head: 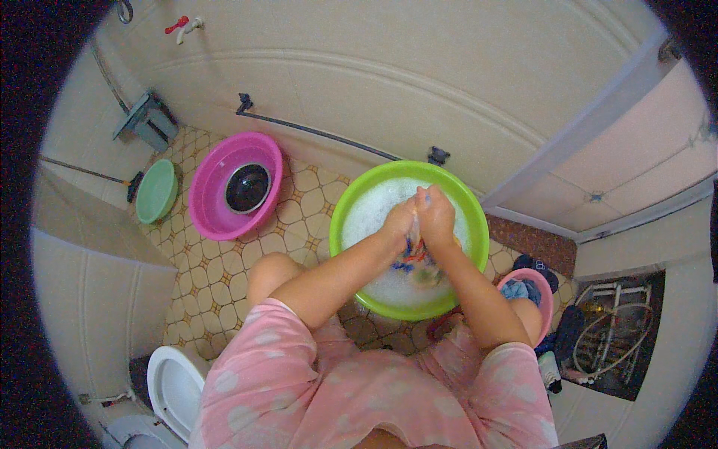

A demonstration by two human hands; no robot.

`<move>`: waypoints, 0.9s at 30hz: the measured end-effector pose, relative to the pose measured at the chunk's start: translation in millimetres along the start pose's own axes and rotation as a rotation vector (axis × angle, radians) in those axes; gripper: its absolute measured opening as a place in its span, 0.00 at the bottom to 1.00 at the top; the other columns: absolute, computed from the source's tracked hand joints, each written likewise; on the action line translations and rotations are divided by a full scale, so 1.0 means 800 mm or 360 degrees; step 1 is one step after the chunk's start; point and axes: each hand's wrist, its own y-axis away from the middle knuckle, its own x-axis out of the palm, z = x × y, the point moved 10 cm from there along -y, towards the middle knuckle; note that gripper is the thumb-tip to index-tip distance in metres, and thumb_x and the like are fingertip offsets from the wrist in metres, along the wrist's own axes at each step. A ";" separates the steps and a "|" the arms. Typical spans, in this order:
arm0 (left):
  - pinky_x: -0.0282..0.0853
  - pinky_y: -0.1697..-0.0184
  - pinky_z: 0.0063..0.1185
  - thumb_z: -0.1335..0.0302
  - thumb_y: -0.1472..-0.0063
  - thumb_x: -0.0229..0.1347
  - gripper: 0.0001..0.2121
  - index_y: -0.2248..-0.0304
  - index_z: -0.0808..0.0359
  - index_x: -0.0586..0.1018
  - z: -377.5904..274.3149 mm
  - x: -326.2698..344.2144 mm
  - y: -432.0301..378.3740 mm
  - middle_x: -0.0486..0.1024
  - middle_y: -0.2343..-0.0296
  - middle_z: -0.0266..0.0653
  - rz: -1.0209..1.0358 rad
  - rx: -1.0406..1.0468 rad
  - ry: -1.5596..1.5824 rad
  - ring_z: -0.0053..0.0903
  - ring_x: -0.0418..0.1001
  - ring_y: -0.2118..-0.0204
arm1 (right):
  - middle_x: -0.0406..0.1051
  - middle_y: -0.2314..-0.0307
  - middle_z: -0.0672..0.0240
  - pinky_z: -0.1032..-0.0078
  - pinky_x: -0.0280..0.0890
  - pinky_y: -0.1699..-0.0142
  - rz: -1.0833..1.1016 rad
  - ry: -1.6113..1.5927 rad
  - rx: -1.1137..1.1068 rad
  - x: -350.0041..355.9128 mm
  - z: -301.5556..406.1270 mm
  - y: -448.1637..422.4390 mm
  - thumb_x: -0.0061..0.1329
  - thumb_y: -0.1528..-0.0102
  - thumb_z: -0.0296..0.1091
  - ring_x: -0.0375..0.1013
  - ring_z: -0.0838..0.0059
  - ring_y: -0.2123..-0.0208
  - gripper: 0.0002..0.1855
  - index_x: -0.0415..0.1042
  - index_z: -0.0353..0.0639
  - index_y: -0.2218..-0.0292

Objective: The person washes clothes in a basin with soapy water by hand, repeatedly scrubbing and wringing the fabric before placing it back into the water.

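Observation:
A lime-green plastic basin (342, 224) of white, sudsy water (364, 210) stands on the floor before me. Above its middle, my left hand (400, 220) and my right hand (437, 218) are pressed together, both closed on a wet cloth with blue and red printing (414, 251). The cloth hangs between my wrists, and its lower part lies in the suds. Most of what is inside my fists is hidden. Both forearms reach forward over the basin's near rim.
At left, a magenta basin (205, 196) holds a metal bowl (248, 188), beside a mint-green basin (157, 191) and a dustpan (148, 123). A pink basin with clothes (521, 289) sits by my right knee. A toilet (176, 387) is behind left; a black rail (320, 132) runs along the wall.

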 end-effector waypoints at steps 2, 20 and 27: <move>0.63 0.64 0.25 0.57 0.43 0.40 0.17 0.67 0.64 0.69 0.007 -0.031 -0.017 0.69 0.72 0.38 0.0013 -0.0070 -0.0027 0.27 0.67 0.69 | 0.63 0.81 0.48 0.62 0.57 0.72 -0.0004 -0.0109 -0.0146 0.012 0.028 0.020 0.41 0.50 0.38 0.62 0.48 0.76 0.13 0.62 0.36 0.77; 0.66 0.63 0.29 0.57 0.42 0.39 0.18 0.68 0.64 0.69 -0.088 -0.018 0.012 0.70 0.72 0.40 0.0237 0.0021 0.0160 0.29 0.70 0.69 | 0.66 0.76 0.67 0.77 0.61 0.69 0.0969 -0.0740 0.0222 0.035 -0.064 0.014 0.44 0.54 0.35 0.65 0.77 0.75 0.13 0.65 0.39 0.66; 0.63 0.60 0.23 0.63 0.40 0.37 0.16 0.61 0.66 0.69 -0.124 -0.027 0.033 0.69 0.65 0.40 0.0222 0.0594 -0.1425 0.26 0.68 0.65 | 0.65 0.73 0.68 0.80 0.62 0.67 0.0867 -0.1403 0.0555 0.021 -0.086 0.006 0.39 0.55 0.28 0.65 0.77 0.71 0.13 0.65 0.38 0.65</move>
